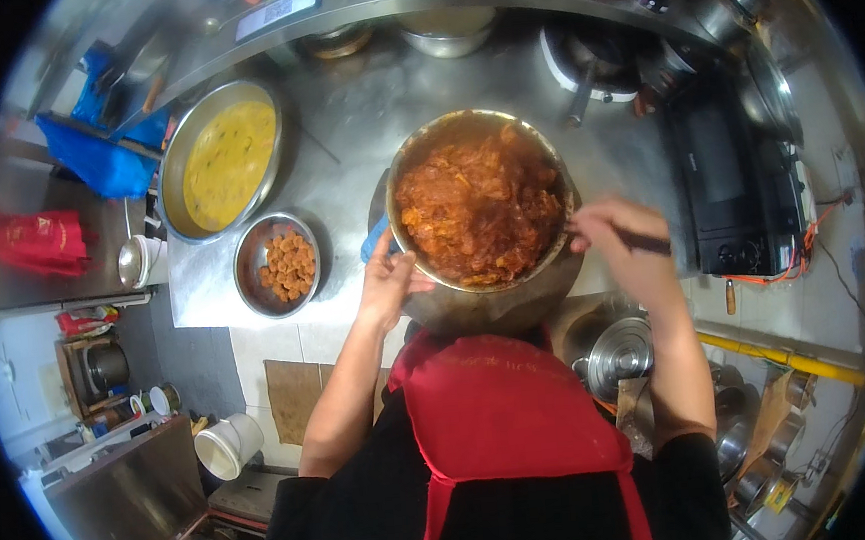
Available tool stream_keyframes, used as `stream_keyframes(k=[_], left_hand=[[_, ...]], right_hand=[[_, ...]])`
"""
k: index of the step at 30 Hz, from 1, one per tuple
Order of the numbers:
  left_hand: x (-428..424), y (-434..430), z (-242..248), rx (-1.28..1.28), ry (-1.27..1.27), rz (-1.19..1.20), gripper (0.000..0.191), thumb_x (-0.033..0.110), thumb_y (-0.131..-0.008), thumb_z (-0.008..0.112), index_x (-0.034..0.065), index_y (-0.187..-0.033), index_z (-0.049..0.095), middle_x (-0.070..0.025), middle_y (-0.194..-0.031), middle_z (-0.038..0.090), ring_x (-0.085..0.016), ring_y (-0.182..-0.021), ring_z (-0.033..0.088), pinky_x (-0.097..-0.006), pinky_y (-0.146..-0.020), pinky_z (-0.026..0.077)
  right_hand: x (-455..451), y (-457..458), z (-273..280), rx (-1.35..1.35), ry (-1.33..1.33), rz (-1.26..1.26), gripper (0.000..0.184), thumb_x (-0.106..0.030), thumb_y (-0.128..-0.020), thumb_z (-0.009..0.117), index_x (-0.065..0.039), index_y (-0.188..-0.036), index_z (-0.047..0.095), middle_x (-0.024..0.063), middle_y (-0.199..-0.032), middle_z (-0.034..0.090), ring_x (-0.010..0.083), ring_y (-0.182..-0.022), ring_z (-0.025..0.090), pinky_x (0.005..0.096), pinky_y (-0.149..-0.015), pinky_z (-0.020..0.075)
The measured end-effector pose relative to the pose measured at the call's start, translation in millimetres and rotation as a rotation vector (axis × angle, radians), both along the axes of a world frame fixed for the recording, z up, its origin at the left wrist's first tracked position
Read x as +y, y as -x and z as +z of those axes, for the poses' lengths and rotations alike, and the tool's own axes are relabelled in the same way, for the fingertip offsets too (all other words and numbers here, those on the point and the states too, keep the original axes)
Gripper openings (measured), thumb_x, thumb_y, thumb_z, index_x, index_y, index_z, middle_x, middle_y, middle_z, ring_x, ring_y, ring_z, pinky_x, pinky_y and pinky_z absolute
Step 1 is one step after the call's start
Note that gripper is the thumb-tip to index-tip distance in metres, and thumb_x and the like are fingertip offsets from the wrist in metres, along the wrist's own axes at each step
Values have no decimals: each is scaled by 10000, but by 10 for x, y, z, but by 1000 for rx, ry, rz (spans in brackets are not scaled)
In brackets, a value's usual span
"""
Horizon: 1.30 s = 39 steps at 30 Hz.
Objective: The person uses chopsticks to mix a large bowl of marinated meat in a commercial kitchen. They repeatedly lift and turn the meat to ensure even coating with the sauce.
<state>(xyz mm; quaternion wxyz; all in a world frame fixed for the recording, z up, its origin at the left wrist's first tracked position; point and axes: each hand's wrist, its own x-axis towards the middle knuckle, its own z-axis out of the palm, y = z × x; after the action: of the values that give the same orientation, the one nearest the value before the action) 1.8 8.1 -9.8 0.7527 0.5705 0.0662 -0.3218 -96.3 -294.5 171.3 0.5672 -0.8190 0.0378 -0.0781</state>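
Note:
A large metal pot (391, 190) holds chunky food (476, 199) in a thick reddish-brown sauce. It stands over a round, dark base (491, 307) at the front of the steel table. My left hand (391, 276) grips the pot's left rim, its thumb near the edge, beside a blue cloth (376, 238). At the opposite rim, my right hand (610, 227) is blurred with curled fingers. Whether it holds the rim or a utensil handle is unclear. A dark strip (645, 241) crosses near its wrist; I cannot tell if it is a band or handle.
Left on the steel table (350, 268) are a basin (276, 179) of yellow liquid and a bowl (245, 279) of orange-brown pieces. A black microwave oven (720, 182) and a pan (587, 56) on a white-rimmed cooker are right. A steel shelf (354, 16) crosses the back.

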Motion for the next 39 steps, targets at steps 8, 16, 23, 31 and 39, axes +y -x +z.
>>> stream_keyframes(k=[8, 16, 23, 31, 39], left_hand=[[11, 4, -1, 54, 102, -17, 637, 51, -1056, 514, 90, -1611, 203, -104, -956, 711, -206, -742, 739, -328, -671, 652], [6, 18, -129, 8, 106, 6, 607, 59, -1064, 497, 92, -1604, 222, -102, -950, 716, -199, -780, 743, -321, -666, 641], [28, 0, -151, 15, 135, 6, 610, 35, -1059, 485, 85, -1606, 219, -95, -942, 716, -188, -745, 731, -309, -655, 639], [-10, 1, -27, 29, 146, 7, 637, 11, -1052, 486, 74, -1616, 197, -116, -983, 696, -196, -738, 724, -302, -648, 640], [2, 19, -33, 19, 101, 11, 634, 2, -1048, 496, 72, -1613, 217, -120, -1001, 689, -192, -736, 717, -296, -637, 635]], right_hand=[[843, -125, -376, -180, 335, 493, 159, -7, -852, 722, -2, -994, 650, 134, -919, 646, 323, -834, 666, 396, -695, 530], [542, -721, -453, -176, 560, 488, 129, -1, -888, 674, 12, -1016, 681, 135, -940, 697, 309, -821, 695, 383, -700, 547], [226, -718, -23, -100, 472, 248, 112, -9, -922, 661, 17, -1021, 705, 153, -930, 720, 295, -788, 713, 346, -694, 550], [932, -773, -756, -153, 551, 619, 122, -53, -822, 685, -49, -891, 585, 114, -834, 588, 310, -814, 652, 434, -675, 520], [470, -944, -287, -139, 517, 331, 67, -7, -914, 655, 12, -978, 665, 143, -868, 667, 338, -769, 660, 380, -669, 518]])
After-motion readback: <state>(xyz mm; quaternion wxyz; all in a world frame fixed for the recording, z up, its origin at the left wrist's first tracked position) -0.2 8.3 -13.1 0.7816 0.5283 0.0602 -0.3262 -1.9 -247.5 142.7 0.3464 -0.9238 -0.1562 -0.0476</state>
